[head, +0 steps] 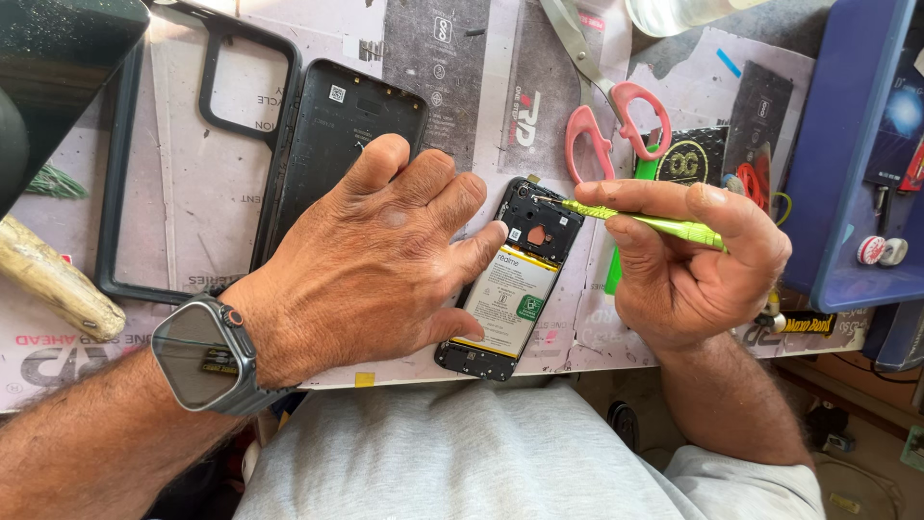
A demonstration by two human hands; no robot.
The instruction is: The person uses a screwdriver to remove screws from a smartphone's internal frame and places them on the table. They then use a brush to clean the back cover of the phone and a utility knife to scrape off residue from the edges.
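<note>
Lime-green plastic screwdriver (pixel 654 223), pinched in the right hand (pixel 688 265), tip on one opened black smartphone with exposed white battery (pixel 508 284); the spread left hand (pixel 375 255) presses flat beside its left edge. One pair of pink-handled scissors (pixel 616 125) lies behind.

Matt black plastic back cover (pixel 351 135) lying dull, screwdriver (pixel 654 224) showing glossy green plastic, scissors (pixel 604 96) gleaming in bare metal with smooth pink plastic handles, battery (pixel 507 300) wearing printed paper label

white battery label (pixel 508 294), dark smartwatch screen (pixel 196 354)
</note>
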